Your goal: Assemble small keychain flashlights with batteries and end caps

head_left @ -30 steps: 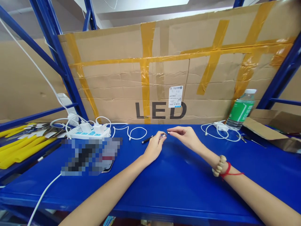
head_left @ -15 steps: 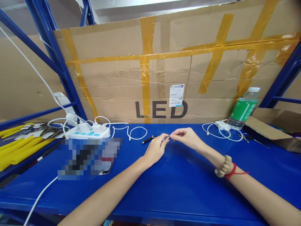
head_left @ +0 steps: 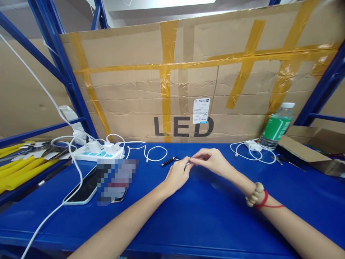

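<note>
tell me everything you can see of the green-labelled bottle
The bottle is clear, looks like plastic, and has a white cap in place and a green label with white markings too blurred to read. It stands on the blue table at the right of the view, in front of the large cardboard sheet, leaning right in the picture. A white adapter lies by its base; whether they touch is unclear. The right hand is apart from it.

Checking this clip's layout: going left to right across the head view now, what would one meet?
Yellow items, white power strip, left hand, right hand, green-labelled bottle, open cardboard box.
</note>
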Motion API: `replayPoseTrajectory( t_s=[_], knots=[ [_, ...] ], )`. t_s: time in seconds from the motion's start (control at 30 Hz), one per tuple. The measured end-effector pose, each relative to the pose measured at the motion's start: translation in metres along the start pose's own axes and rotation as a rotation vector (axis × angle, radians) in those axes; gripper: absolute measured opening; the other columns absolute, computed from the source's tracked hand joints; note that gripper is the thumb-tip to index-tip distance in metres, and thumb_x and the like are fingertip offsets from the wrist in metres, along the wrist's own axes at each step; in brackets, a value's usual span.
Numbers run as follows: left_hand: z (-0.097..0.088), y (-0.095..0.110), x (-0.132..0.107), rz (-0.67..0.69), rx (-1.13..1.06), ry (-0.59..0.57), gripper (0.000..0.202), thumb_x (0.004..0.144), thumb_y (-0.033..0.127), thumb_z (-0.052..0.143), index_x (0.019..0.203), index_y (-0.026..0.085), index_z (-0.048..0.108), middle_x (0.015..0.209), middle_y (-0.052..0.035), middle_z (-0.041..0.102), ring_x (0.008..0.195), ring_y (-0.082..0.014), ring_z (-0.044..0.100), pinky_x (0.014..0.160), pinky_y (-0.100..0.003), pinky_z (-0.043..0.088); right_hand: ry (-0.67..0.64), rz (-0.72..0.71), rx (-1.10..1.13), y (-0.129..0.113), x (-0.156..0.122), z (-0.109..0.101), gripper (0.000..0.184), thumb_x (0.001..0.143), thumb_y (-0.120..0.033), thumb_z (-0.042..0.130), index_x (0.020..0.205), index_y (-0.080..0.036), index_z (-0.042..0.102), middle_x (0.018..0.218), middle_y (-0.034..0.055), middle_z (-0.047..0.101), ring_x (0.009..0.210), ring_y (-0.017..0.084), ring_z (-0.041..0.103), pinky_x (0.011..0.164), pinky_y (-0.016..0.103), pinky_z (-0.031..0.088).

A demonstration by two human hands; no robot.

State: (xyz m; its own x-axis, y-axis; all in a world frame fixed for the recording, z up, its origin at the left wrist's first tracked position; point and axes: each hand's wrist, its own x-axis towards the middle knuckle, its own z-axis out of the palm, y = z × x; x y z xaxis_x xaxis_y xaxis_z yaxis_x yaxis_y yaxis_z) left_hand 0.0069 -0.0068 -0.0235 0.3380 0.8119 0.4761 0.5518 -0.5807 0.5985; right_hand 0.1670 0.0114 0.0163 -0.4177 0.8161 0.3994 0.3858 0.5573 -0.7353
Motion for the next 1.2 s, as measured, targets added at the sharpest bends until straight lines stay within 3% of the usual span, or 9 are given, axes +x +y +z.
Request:
replayPoseTrajectory(
  t_s=[0.1,0.17,0.37,0.6,0.73,0.93,1.2],
  knots=[
    [-0.001,0.001,0.0,-0.046,0.035,-0.007,0.019,0.09,0.024,0.036,0.084,0.02,0.053,0.071,0.0004,0.061,0.065,-0.0144,0.058,0.061,-0.022,0.04,0.049,-0.167,-0.179,0.0,-0.001,0.001,0.022,0.073,-0.037,0.062,0.075,-0.017,0.07,0.072,0.0053,0.066,0.063,0.015,0.06,0.057,0.026,0.047],
    [-0.002,0.002,0.0,-0.059,0.035,-0.006,0.019,0.09,0.026,0.035,0.085,0.021,0.053,0.07,0.0008,0.06,0.066,-0.0143,0.057,0.061,-0.022,0.04,0.064,-0.195,-0.189,0.002,-0.001,0.002,0.022,0.074,-0.037,0.061,0.076,-0.018,0.071,0.074,0.0057,0.067,0.065,0.016,0.061,0.058,0.026,0.047],
    [-0.003,-0.001,0.002,-0.076,-0.015,0.054,0.017,0.09,0.028,0.035,0.096,0.023,0.05,0.07,0.002,0.058,0.067,-0.014,0.057,0.066,-0.023,0.042,0.117,0.05,0.107,0.007,0.003,0.001,0.03,0.068,-0.042,0.065,0.077,-0.014,0.069,0.073,0.0065,0.07,0.067,0.019,0.065,0.066,0.03,0.052],
    [-0.003,0.0,0.001,-0.011,-0.074,0.045,0.013,0.09,0.026,0.034,0.089,0.021,0.046,0.072,0.0014,0.057,0.068,-0.0137,0.056,0.067,-0.024,0.041,-0.004,0.104,0.197,0.009,0.004,-0.006,0.032,0.065,-0.044,0.067,0.08,-0.015,0.07,0.082,0.0063,0.07,0.08,0.021,0.064,0.076,0.032,0.049],
    [-0.005,0.002,-0.001,0.011,-0.084,0.027,0.013,0.09,0.024,0.033,0.087,0.021,0.045,0.073,0.0012,0.057,0.069,-0.0137,0.056,0.066,-0.023,0.041,-0.094,0.2,0.249,0.015,0.004,-0.01,0.035,0.061,-0.044,0.07,0.082,-0.015,0.071,0.08,0.0055,0.07,0.077,0.018,0.063,0.072,0.029,0.047],
    [-0.005,0.003,-0.003,0.031,-0.057,-0.003,0.011,0.09,0.023,0.034,0.087,0.021,0.044,0.077,-0.0006,0.058,0.071,-0.0151,0.057,0.066,-0.025,0.042,-0.134,0.338,0.257,0.019,0.003,-0.012,0.035,0.058,-0.043,0.072,0.075,-0.013,0.07,0.064,0.0017,0.064,0.058,0.009,0.053,0.054,0.022,0.041],
    [-0.003,0.004,-0.007,0.045,-0.003,-0.016,0.007,0.089,0.021,0.037,0.083,0.021,0.041,0.097,-0.007,0.063,0.094,-0.0195,0.06,0.079,-0.029,0.046,-0.17,0.275,0.187,0.006,0.0,-0.012,0.033,0.055,-0.045,0.072,0.063,-0.013,0.068,0.053,-0.0007,0.058,0.052,0.009,0.05,0.053,0.023,0.041]
  ],
)
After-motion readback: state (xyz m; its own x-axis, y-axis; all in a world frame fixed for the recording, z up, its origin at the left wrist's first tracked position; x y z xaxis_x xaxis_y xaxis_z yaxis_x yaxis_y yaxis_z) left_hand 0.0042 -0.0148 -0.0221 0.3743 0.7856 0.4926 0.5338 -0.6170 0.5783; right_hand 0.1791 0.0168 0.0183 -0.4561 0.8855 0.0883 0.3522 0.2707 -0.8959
